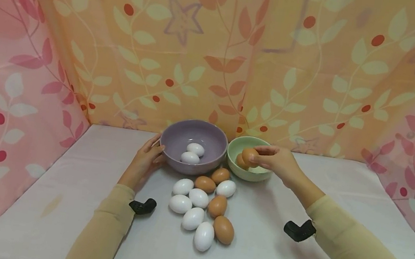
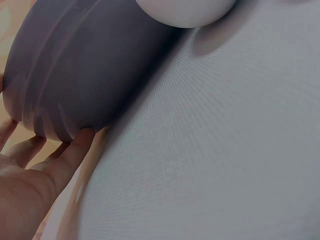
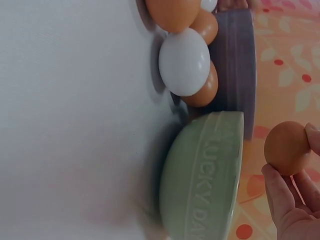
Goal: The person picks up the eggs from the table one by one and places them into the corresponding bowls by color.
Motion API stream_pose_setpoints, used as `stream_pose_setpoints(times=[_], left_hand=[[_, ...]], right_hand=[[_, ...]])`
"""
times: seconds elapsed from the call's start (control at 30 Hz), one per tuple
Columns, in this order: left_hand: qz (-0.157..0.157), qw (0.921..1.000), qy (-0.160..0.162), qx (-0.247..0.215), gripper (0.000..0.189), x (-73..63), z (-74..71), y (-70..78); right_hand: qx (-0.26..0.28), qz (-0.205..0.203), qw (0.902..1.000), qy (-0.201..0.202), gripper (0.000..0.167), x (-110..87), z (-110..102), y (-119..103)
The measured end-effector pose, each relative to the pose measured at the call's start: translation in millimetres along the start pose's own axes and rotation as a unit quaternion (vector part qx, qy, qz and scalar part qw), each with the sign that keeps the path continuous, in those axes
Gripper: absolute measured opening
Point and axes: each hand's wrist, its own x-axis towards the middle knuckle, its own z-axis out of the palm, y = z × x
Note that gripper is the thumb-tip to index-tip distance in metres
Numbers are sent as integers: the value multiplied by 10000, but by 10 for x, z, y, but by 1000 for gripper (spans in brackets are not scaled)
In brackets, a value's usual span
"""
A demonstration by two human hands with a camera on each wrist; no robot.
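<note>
The right hand [image 1: 280,163] pinches a brown egg [image 1: 249,156] between thumb and fingertips, holding it over the green bowl [image 1: 232,159] — the right wrist view shows the same egg [image 3: 287,147] clear of the bowl's rim, with the fingers [image 3: 280,195] curled beneath it. Another brown egg already lies in the green bowl, partly hidden behind the held one. The bowl's outer wall [image 3: 200,180] carries raised lettering.

The left hand [image 1: 145,160] rests against the purple bowl [image 1: 171,153] at its 9 o'clock side, fingers straight and spread along the ribbed wall; the left wrist view shows the fingertips [image 2: 80,142] touching the base of the bowl [image 2: 85,75] without curling round it. Two white eggs [image 1: 192,153] lie inside the purple bowl.

The two bowls stand side by side, touching or nearly so, at the 12 o'clock end of the white table [image 1: 60,197], the green one at 3 o'clock from the purple. Just at 6 o'clock from the bowls lies a loose cluster of eggs [image 1: 204,207] — six white and four brown — the nearest brown ones lying close against the purple bowl's wall. A floral cloth [image 1: 219,50] in orange and pink hangs behind and at both sides of the table. Both arms wear tan sleeves [image 1: 365,256], each with a small black device at the wrist.
</note>
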Motion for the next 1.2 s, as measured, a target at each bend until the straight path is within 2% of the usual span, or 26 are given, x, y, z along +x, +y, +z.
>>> stream_pose_setpoints(times=[0.5, 0.7, 1.2], left_hand=[[80, 10000, -36, -20, 61, -12, 0, -9], [111, 9999, -75, 21, 62, -14, -2, -10], [173, 9998, -111, 26, 63, -12, -8, -7]], right_hand=[[26, 182, 9995, 253, 56, 306, -63, 64], [-202, 292, 9982, 475, 54, 365, -78, 70], [-177, 526, 9957, 737, 51, 543, -92, 129]])
